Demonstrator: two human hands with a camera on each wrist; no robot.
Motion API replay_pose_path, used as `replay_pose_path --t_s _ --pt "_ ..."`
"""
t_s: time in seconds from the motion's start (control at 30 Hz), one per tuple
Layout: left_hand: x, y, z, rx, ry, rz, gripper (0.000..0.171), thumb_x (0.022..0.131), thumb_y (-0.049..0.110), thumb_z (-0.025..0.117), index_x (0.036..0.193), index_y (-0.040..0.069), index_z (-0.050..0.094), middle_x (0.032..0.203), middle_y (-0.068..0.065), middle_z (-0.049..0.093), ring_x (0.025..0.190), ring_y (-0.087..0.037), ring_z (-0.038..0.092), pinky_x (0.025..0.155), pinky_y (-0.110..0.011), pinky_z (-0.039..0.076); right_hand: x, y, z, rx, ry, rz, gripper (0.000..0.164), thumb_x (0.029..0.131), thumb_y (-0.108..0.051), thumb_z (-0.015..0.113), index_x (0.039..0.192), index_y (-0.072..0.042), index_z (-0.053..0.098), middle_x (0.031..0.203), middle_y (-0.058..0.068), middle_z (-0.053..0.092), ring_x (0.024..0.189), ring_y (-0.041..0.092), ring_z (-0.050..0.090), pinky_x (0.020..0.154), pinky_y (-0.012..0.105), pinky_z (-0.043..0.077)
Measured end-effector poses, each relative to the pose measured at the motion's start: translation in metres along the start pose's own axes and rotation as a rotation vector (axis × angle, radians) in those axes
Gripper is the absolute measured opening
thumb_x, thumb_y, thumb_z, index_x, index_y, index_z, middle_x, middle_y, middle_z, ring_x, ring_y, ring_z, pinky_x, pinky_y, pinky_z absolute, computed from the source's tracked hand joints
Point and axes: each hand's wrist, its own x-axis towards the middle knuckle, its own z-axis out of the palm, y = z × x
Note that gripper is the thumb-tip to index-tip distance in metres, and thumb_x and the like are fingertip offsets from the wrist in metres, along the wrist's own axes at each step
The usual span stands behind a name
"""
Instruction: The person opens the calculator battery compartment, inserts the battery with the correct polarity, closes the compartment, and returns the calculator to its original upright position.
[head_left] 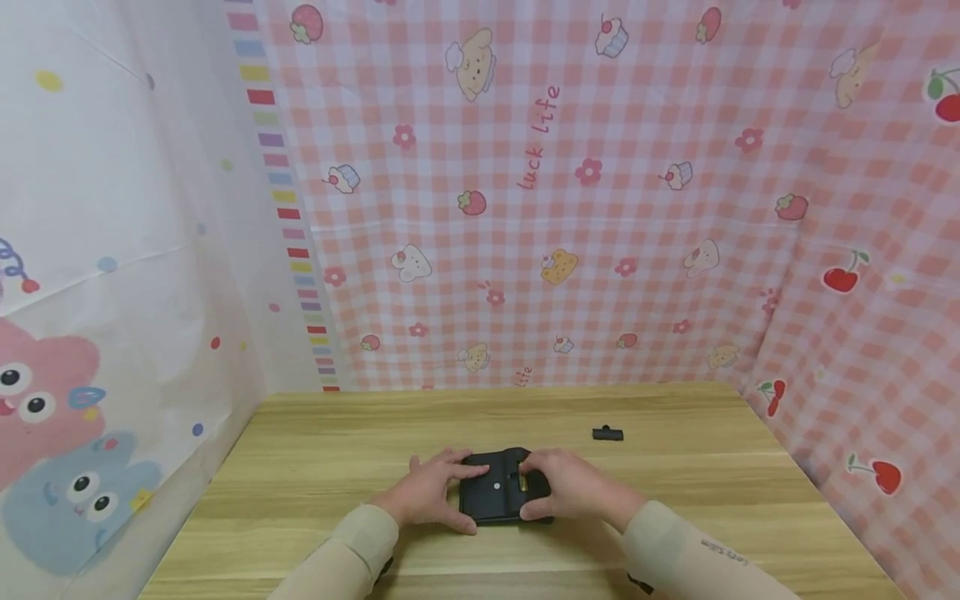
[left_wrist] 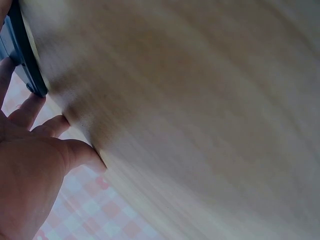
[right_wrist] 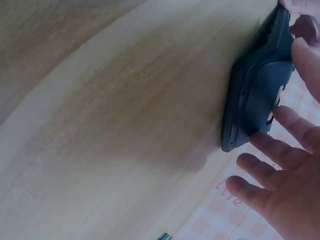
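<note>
A flat black device [head_left: 483,492] lies on the wooden table with an open battery slot. In the slot a gold-coloured battery [head_left: 524,482] shows. My left hand [head_left: 431,492] holds the device's left side, thumb at the near edge and a finger across the top. At the right side my right hand [head_left: 566,487] grips it, thumb near the front edge and index fingertip at the slot. In the right wrist view two fingertips touch the casing [right_wrist: 255,100], while the other fingers [right_wrist: 250,192] stretch free of it. The left wrist view shows only a corner of the device [left_wrist: 22,50].
A small black piece with a tab [head_left: 607,434], resembling a battery cover, lies beyond the right hand. Around the wooden table [head_left: 315,467] hang a pink checked cloth [head_left: 525,317] at the back and right, and a white printed cloth [head_left: 135,250] at the left.
</note>
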Motion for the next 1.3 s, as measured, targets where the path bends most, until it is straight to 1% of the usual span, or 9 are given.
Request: replay_pose_path --t_s 0.23,0.4,0.5,0.6,0.7,0.83,1.0,1.17,1.3 --pt "-0.002 0.002 -0.003 -0.010 -0.009 -0.006 0.086 0.077 0.046 0.096 0.154 0.036 0.058 0.175 -0.010 0.034 0.165 -0.047 0.020 0.118 -0.089 -0.001 -0.003 0.000 -0.014 0.029 0.050 0.088 0.057 0.091 -0.038 0.086 0.136 -0.008 0.068 0.137 0.015 0.072 0.129 0.036 0.068 0.108 0.060 0.054" --pt "-0.001 0.000 -0.003 0.007 -0.015 0.006 0.087 0.079 0.046 0.095 0.155 0.037 0.057 0.175 -0.010 0.033 0.165 -0.047 0.020 0.118 -0.090 -0.001 -0.002 0.009 -0.039 -0.074 0.152 0.230 0.045 0.097 -0.033 0.080 0.134 -0.008 0.070 0.125 0.016 0.076 0.113 0.033 0.073 0.097 0.056 0.060" --pt "0.000 -0.001 -0.002 0.013 -0.012 0.014 0.087 0.078 0.047 0.096 0.156 0.037 0.056 0.175 -0.010 0.033 0.164 -0.047 0.021 0.117 -0.090 0.000 0.001 0.021 -0.056 -0.101 0.210 0.298 0.043 0.100 -0.029 0.075 0.132 -0.001 0.069 0.119 0.021 0.077 0.102 0.032 0.075 0.090 0.053 0.062" --pt "0.001 -0.002 -0.001 0.014 0.000 0.022 0.087 0.077 0.047 0.096 0.155 0.037 0.058 0.174 -0.010 0.035 0.164 -0.045 0.024 0.117 -0.090 0.001 0.004 0.035 -0.069 -0.094 0.232 0.355 0.047 0.101 -0.026 0.072 0.134 0.006 0.067 0.125 0.027 0.074 0.105 0.037 0.075 0.093 0.054 0.062" --pt "0.001 -0.002 -0.001 0.016 0.014 0.022 0.088 0.075 0.046 0.098 0.153 0.036 0.059 0.173 -0.009 0.037 0.163 -0.042 0.028 0.117 -0.090 0.002 0.007 0.045 -0.079 -0.095 0.203 0.419 0.053 0.102 -0.028 0.070 0.138 0.009 0.063 0.138 0.030 0.068 0.118 0.044 0.071 0.100 0.058 0.059" --pt "0.000 0.000 -0.002 0.009 0.030 0.021 0.089 0.072 0.045 0.100 0.151 0.032 0.061 0.171 -0.010 0.041 0.161 -0.039 0.034 0.117 -0.091 0.003 0.009 0.053 -0.083 -0.112 0.144 0.509 0.059 0.103 -0.033 0.068 0.144 0.007 0.059 0.146 0.030 0.062 0.127 0.048 0.066 0.102 0.061 0.057" --pt "-0.001 0.003 -0.004 0.008 0.052 0.028 0.090 0.070 0.045 0.101 0.148 0.026 0.061 0.169 -0.012 0.044 0.159 -0.040 0.037 0.116 -0.092 0.005 0.011 0.064 -0.079 -0.094 0.130 0.552 0.063 0.102 -0.036 0.069 0.148 0.005 0.056 0.150 0.030 0.059 0.132 0.051 0.061 0.106 0.064 0.054" --pt "0.000 0.002 -0.003 0.006 0.046 0.025 0.089 0.070 0.046 0.101 0.148 0.026 0.061 0.170 -0.012 0.043 0.161 -0.040 0.034 0.116 -0.091 0.004 0.012 0.072 -0.069 -0.109 0.149 0.583 0.060 0.100 -0.035 0.072 0.144 0.003 0.059 0.140 0.031 0.065 0.121 0.050 0.067 0.097 0.063 0.057" --pt "0.001 -0.001 -0.001 -0.003 0.035 0.010 0.088 0.071 0.046 0.100 0.148 0.029 0.061 0.172 -0.010 0.041 0.163 -0.042 0.028 0.118 -0.090 0.002 0.016 0.077 -0.063 -0.124 0.159 0.607 0.056 0.099 -0.035 0.074 0.138 0.002 0.062 0.129 0.029 0.070 0.106 0.043 0.071 0.084 0.054 0.062"
